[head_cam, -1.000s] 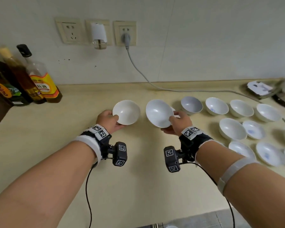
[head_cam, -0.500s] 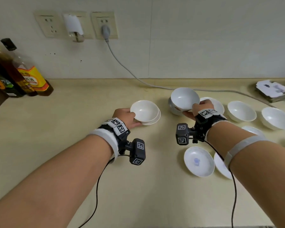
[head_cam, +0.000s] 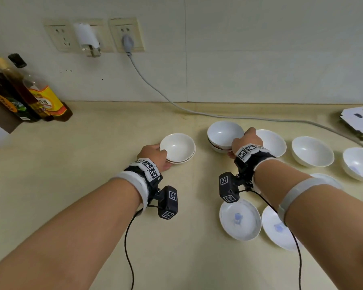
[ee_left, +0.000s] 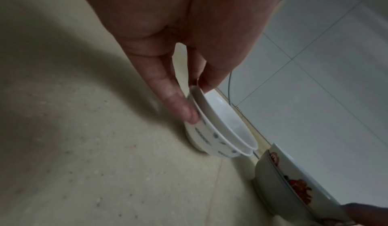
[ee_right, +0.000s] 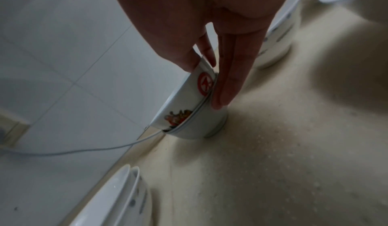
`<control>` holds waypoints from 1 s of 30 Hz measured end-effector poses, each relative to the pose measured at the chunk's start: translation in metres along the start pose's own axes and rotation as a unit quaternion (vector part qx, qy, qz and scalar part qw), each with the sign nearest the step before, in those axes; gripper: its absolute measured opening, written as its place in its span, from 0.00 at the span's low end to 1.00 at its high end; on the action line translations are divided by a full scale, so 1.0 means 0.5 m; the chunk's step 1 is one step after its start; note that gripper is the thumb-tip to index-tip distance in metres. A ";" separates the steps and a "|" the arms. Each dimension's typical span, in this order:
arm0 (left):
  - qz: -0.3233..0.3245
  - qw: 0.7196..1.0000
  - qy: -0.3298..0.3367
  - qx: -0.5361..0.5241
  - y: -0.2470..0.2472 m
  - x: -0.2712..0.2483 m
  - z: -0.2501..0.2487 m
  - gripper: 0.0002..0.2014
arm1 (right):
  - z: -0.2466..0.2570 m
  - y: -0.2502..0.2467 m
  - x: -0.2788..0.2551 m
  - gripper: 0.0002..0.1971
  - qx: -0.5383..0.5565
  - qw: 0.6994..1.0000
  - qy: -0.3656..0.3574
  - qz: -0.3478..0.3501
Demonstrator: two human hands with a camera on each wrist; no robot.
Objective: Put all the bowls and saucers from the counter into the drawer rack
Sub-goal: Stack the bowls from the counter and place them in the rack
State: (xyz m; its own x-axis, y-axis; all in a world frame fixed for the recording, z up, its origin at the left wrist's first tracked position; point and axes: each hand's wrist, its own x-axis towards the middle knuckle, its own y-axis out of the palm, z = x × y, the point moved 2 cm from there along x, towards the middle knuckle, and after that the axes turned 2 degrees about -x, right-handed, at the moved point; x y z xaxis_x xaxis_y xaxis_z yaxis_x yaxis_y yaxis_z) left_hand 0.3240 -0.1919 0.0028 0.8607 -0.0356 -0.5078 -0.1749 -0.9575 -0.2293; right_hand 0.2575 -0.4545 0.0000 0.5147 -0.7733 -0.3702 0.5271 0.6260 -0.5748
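Left hand: your left hand point(head_cam: 155, 156) pinches the near rim of the left stack point(head_cam: 178, 148), thumb inside the lip and a finger point(ee_left: 178, 103) pressed on the outer wall.
Left stack: two nested bowls with blue marks, standing on the counter point(head_cam: 88, 164). A second ago you held a single bowl in the air here; it now sits inside another, so the nesting on this side is done.
Right hand: your right hand point(head_cam: 246, 141) clamps the rim of the right stack point(head_cam: 223, 136), thumb on the inner side, fingers point(ee_right: 231, 73) flat down the outside.
Right stack: a bowl with red print seated in a second bowl, the foot of the lower one on the counter. This bowl too was carried singly a moment back and has since been lowered into its partner.
Remaining ware: loose bowls point(head_cam: 312, 151) stand to the right, saucers point(head_cam: 240, 219) lie near your right forearm, all on the counter.
Drawer rack: not in view.
Assessment: nothing has reached the rack yet; stacking in pairs should cut your trips, provided you lift each pair from below or grip both rims.
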 end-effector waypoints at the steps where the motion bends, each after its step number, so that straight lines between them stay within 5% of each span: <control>1: 0.004 1.000 -0.005 -0.004 0.004 -0.003 0.002 0.27 | 0.006 -0.003 -0.016 0.16 -0.006 1.000 -0.009 0.002; 6: 0.033 0.997 -0.026 -0.066 0.006 -0.024 0.008 0.26 | 0.017 -0.008 -0.035 0.23 -0.048 0.997 -0.051 0.030; 11: 0.054 0.995 -0.040 -0.079 -0.015 -0.064 0.031 0.25 | 0.007 -0.022 -0.068 0.21 -0.015 0.987 -0.026 0.160; 15: 0.076 0.991 -0.061 -0.095 -0.041 -0.103 0.055 0.24 | 0.019 -0.017 -0.116 0.24 -0.016 0.993 -0.027 0.115; 21: 0.123 0.984 -0.087 -0.095 -0.080 -0.156 0.093 0.24 | 0.065 -0.012 -0.237 0.31 0.045 0.986 -0.050 0.153; 30: 0.099 0.982 -0.099 -0.130 -0.188 -0.172 0.125 0.27 | 0.063 0.011 -0.373 0.31 0.043 0.979 -0.032 0.197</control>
State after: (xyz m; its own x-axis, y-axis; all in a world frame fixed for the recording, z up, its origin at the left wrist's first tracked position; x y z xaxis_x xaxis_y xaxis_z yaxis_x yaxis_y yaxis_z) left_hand 0.2368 -0.0810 0.0161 0.7084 -0.1971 -0.6777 -0.1796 -0.9789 0.0970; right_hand 0.1857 -0.3036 0.0888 0.7292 -0.4632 -0.5038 0.3321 0.8831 -0.3313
